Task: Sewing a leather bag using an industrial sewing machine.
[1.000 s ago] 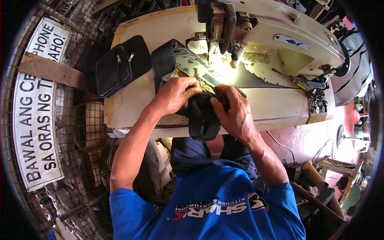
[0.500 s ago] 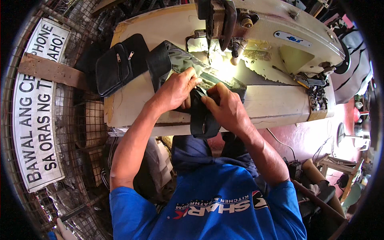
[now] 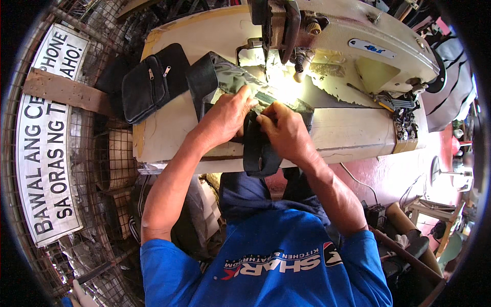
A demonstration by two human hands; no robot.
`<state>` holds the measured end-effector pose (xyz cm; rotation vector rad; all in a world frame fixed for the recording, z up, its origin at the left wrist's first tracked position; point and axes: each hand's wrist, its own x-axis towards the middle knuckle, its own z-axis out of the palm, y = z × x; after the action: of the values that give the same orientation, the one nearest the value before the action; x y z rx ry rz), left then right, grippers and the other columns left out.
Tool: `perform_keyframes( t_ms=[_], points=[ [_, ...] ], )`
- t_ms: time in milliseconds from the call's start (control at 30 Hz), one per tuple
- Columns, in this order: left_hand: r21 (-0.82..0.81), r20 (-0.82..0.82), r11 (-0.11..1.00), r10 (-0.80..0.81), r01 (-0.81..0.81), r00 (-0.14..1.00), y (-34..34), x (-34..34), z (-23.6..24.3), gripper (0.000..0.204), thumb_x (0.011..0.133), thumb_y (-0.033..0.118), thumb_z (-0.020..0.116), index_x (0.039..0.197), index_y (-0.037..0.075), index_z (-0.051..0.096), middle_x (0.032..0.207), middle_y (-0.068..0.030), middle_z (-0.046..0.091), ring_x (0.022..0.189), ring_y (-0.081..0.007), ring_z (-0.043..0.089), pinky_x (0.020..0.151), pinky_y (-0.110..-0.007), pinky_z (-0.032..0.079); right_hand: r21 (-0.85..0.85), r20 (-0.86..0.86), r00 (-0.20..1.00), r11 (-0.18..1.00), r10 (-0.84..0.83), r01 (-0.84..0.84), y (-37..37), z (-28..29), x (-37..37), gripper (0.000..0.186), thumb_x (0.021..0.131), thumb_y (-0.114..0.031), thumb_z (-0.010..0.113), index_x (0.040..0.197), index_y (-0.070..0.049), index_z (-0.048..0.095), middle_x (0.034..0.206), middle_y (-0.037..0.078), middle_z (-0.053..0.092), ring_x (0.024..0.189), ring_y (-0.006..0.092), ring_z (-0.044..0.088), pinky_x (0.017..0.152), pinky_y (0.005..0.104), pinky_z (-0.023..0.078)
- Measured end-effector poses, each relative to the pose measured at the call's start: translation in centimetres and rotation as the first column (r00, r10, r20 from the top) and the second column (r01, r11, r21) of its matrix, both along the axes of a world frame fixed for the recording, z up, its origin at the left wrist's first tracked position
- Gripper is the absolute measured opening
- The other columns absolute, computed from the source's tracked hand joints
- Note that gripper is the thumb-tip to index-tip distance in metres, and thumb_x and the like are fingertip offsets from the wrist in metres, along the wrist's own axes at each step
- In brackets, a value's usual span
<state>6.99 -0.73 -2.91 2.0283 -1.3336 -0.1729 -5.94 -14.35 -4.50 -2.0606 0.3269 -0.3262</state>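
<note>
An unfinished black fabric bag (image 3: 202,79) with a shiny grey-green lining lies at the table's front, just before the sewing machine's needle area. A black band (image 3: 261,161) of it hangs over the front edge. My left hand (image 3: 228,113) is closed on the bag's near edge, knuckles up. Close beside it, my right hand (image 3: 289,132) pinches the black material with thumb and fingertips at the top of the band. Whether anything small sits between the right fingertips is hidden.
A black pouch (image 3: 153,84) with two zippers lies at the table's left. The sewing machine (image 3: 348,43) stands at the back, its lamp lit. Small metal parts (image 3: 406,128) fill a recess at the right end. Wire mesh (image 3: 115,169) rises on the left.
My right fingers have drawn together and shifted slightly left and up, into a tighter pinch. The left hand stays almost where it was, and the band hangs in the same place.
</note>
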Motion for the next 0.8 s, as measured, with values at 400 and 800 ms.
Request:
perform_keyframes(
  t_ms=[400, 800],
  points=[
    [0.097, -0.634, 0.992, 0.121, -0.077, 0.764, 0.7, 0.8, 0.4, 0.028, 0.11, 0.028, 0.039, 0.097, 0.003, 0.044, 0.06, -0.0107, 0.057, 0.047, -0.0172, 0.061, 0.044, -0.031, 0.05, -0.728, 0.118, 0.869, 0.553, -0.481, 0.405, -14.3, -3.6, -9.5, 0.026, 0.091, -0.015, 0.069, 0.115, -0.006, 0.065, 0.126, 0.016, 0.06, 0.125, 0.0333, 0.051, 0.104, 0.0478, 0.041],
    [-0.428, -0.515, 0.802, 0.162, -0.417, 0.841, 11.4, 2.5, 9.6, 0.03, 0.105, 0.026, 0.05, 0.093, 0.002, 0.063, 0.096, -0.0143, 0.069, 0.074, -0.0168, 0.067, 0.065, -0.029, 0.055, -0.411, 0.139, 0.965, 0.9, 0.222, -0.148, -8.9, -0.5, -6.0, 0.031, 0.083, -0.017, 0.073, 0.111, -0.005, 0.064, 0.125, 0.012, 0.063, 0.122, 0.0338, 0.054, 0.105, 0.0444, 0.041]
  ],
)
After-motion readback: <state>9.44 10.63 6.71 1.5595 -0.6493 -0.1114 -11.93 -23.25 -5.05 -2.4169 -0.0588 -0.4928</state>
